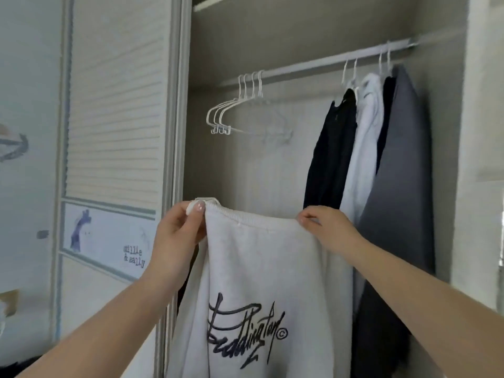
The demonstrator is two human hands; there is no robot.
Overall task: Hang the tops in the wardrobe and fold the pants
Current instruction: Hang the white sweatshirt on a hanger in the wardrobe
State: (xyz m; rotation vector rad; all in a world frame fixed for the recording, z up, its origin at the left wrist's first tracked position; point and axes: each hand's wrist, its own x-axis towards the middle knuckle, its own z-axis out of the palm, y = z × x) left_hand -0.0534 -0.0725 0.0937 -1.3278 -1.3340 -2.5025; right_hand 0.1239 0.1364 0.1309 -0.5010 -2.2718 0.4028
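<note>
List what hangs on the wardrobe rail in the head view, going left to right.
Along the rail: bunch of empty white hangers → black top → white top → grey top.

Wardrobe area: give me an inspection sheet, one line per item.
Surface: nothing seen; no table or bed in view.
Job's things: white sweatshirt with black script print held up by its ribbed edge in front of the open wardrobe; a bit of white hanger shows at its top left corner. Metal wardrobe rail carries four empty white wire hangers on the left and black, white and grey hung tops on the right.
Clutter: nothing seen.
Grippers: left hand and right hand each pinch the sweatshirt's top edge.
Cables: nothing seen.
Surroundings: white slatted sliding door at left, with a printed panel below.
</note>
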